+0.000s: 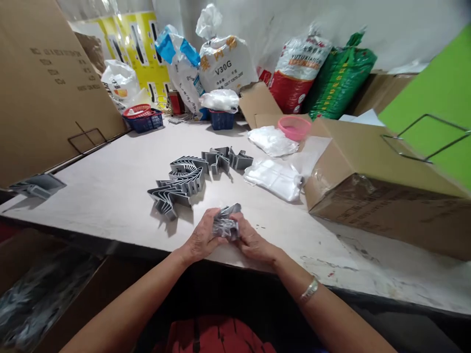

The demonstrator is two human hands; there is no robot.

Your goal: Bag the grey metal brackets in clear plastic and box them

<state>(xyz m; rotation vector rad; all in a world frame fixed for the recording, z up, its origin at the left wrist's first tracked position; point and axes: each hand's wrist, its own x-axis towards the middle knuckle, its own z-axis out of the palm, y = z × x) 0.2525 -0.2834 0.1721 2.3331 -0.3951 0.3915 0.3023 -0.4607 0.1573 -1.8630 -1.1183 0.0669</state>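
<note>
Your left hand [201,236] and right hand [253,241] clamp together on a folded grey metal strip [225,223], held up over the table [110,196] edge, while zigzag metal strips [180,181] lie nested just beyond, seemingly kept in a row for order, with white plastic bags [274,179] further off.

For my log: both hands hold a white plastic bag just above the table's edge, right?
No: the head view shows the left hand and right hand holding a folded grey strip, not a bag, just above the edge of the table.

A white woven sack [225,66] is showing "V30G" in black, while a red-and-white woven sack [300,66] is displaying "YUTUXIANG" in capitals
</note>
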